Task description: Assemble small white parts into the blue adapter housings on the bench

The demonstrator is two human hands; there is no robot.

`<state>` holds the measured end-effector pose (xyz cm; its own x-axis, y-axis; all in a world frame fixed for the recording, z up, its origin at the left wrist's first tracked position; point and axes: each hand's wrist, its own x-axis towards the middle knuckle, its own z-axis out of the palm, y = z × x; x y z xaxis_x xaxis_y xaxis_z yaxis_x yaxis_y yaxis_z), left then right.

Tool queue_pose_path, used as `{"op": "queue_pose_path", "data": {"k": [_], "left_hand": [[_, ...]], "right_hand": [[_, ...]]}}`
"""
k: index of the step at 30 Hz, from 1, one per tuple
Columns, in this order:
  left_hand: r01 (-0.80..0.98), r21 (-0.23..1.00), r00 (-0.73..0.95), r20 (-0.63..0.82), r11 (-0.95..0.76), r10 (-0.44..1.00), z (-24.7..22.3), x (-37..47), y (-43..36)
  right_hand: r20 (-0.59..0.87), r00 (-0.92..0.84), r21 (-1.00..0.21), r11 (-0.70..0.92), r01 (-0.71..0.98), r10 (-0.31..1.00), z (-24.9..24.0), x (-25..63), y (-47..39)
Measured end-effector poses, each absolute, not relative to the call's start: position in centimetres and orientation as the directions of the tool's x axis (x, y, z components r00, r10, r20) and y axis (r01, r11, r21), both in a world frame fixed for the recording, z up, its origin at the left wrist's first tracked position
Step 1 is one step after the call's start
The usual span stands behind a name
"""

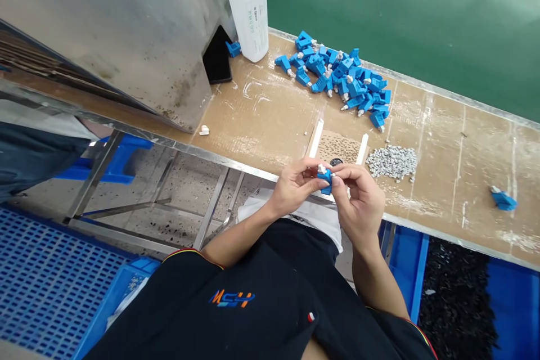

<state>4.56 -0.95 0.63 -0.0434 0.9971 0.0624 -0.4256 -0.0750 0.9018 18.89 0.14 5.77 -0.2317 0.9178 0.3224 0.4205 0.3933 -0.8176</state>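
Note:
Both hands meet at the near edge of the bench. My left hand [295, 188] is closed on a small blue part [324, 181] that has a white piece at its top. From the other side, my right hand [358, 197] pinches at the blue part's right edge, where a tiny light piece shows between the fingertips. Just beyond the hands lies a brown board [342, 147] with rows of small holes, between two white strips. To its right is a pile of small grey pieces [392, 162]. Farther back lies a heap of blue parts [356, 87] with white ends.
A white bottle [248, 17] stands at the back beside a black phone-like object [218, 59] and a metal housing [126, 22]. One blue part [503, 199] lies far right. Below the bench are blue bins, one with black pieces [458, 292]. A person's sleeve [37, 152] shows at left.

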Motion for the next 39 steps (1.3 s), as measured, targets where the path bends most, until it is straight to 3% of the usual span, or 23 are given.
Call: {"op": "queue_pose_path", "data": {"k": [9,13,17,20,23,30,39], "left_hand": [[-0.397,0.909,-0.058,0.113,-0.127,0.992,-0.2,4.7,-0.9],[-0.303,0.916,-0.078,0.251,-0.263,0.965,-0.3,4.2,-0.8],[-0.210,0.916,-0.078,0.333,-0.342,0.940,-0.2,3.6,-0.9],[-0.215,0.931,-0.077,0.286,-0.296,0.955,-0.2,3.5,-1.1],[-0.300,0.940,-0.097,0.143,-0.166,0.985,-0.2,3.9,-1.4],[-0.336,0.941,-0.053,-0.064,0.043,0.996,1.4,5.7,-1.9],[-0.119,0.990,-0.038,0.069,-0.073,0.997,3.8,6.3,-0.1]], "right_hand": [[0.396,-0.307,-0.702,0.501,0.506,0.865,5.8,19.2,0.3],[0.448,-0.356,-0.628,0.572,0.527,0.820,6.0,19.3,0.1],[0.456,-0.363,-0.640,0.583,0.501,0.813,5.7,19.5,0.0],[0.460,-0.353,-0.704,0.577,0.415,0.815,5.0,19.9,0.2],[0.443,-0.333,-0.757,0.546,0.358,0.832,4.0,20.2,0.2],[0.516,-0.220,-0.657,0.548,0.518,0.828,2.9,19.1,-0.5],[0.640,-0.014,-0.605,0.515,0.607,0.768,3.0,17.8,0.1]]}}
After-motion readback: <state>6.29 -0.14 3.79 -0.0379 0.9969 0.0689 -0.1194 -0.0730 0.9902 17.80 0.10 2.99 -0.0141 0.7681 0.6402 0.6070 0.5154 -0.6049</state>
